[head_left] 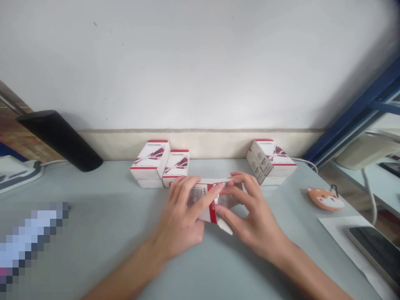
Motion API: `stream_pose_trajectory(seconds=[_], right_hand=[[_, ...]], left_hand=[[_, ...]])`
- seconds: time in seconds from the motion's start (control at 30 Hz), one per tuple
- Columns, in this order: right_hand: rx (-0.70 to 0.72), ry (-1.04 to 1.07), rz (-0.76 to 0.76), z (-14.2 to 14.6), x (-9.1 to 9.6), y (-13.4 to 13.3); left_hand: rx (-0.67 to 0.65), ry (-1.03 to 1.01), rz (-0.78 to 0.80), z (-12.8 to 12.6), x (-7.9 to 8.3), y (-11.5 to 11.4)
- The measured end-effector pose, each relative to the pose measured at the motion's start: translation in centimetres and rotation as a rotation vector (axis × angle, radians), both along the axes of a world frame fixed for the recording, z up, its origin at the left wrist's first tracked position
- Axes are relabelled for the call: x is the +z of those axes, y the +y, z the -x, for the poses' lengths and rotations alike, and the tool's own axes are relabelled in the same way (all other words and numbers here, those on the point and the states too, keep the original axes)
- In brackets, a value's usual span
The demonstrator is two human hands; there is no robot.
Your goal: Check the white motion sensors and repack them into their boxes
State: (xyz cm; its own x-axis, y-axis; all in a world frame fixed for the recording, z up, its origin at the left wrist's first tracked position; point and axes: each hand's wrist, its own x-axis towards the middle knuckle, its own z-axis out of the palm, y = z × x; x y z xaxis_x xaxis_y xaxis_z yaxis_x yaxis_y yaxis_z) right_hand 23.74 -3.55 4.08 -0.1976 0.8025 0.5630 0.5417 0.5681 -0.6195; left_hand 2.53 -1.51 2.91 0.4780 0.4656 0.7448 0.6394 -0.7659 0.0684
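Observation:
Between my hands, just above the table, is a small white and red cardboard box (pixel 204 214) lying on its side, its right end open with a white flap sticking out. My left hand (pixel 184 221) wraps round the box's left part, the index finger stretched along its printed side. At the open end, the fingers and thumb of my right hand (pixel 250 212) close around something greyish and partly see-through; fingers cover most of it, and I cannot make out what it is.
Behind my hands, matching boxes stand stacked at left (pixel 150 156) and at right (pixel 275 156) near the wall. A black cylinder (pixel 62 139) leans at far left. Rightward lie an orange animal-face pouch (pixel 326 199), a paper sheet (pixel 337 229) and a dark phone (pixel 375 254).

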Motion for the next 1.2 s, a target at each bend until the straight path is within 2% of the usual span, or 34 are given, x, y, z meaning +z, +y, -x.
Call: stream_pose_trajectory(seconds=[0.2,0.27,0.33,0.4,0.47,0.6,0.73,0.93,1.03,1.1,1.13,1.2], right_hand=[[-0.029,0.31,0.21,-0.7,1.0,0.2],[-0.125,0.437,0.217,-1.3,1.2,0.6],[-0.283,0.474,0.166,-1.9,1.1,1.1],[-0.405,0.373,0.133,-2.4,0.7,1.6],[-0.438,0.231,0.179,-2.7,0.0,2.0],[-0.42,0.088,0.313,-2.8,-1.5,2.6],[-0.339,-0.03,0.37,-2.7,-2.6,2.8],[-0.29,-0.12,0.216,-3.5,-2.7,3.4],[-0.343,0.02,0.09,-4.0,-1.4,3.2],[-0.356,0.136,-0.07,-3.9,-0.1,2.5],[-0.321,0.151,-0.152,-3.7,0.5,2.0],[-0.15,0.075,-0.231,-3.0,1.4,1.0]], left_hand=[[0.025,-0.012,0.015,0.0,0.0,0.0],[0.04,-0.026,0.026,0.0,0.0,0.0],[0.061,-0.05,0.038,0.1,-0.1,-0.1],[0.079,-0.075,0.046,0.1,-0.1,-0.1],[0.086,-0.086,0.049,0.2,-0.2,-0.1],[0.1,-0.116,0.037,0.1,-0.3,-0.1],[0.125,-0.131,0.013,0.0,-0.3,0.0],[0.162,-0.088,-0.085,0.1,0.0,-0.1],[0.178,-0.033,-0.106,0.1,0.2,-0.2],[0.176,0.016,-0.1,0.1,0.3,-0.2],[0.173,0.039,-0.091,0.1,0.3,-0.2],[0.163,0.072,-0.073,0.1,0.3,-0.2]])
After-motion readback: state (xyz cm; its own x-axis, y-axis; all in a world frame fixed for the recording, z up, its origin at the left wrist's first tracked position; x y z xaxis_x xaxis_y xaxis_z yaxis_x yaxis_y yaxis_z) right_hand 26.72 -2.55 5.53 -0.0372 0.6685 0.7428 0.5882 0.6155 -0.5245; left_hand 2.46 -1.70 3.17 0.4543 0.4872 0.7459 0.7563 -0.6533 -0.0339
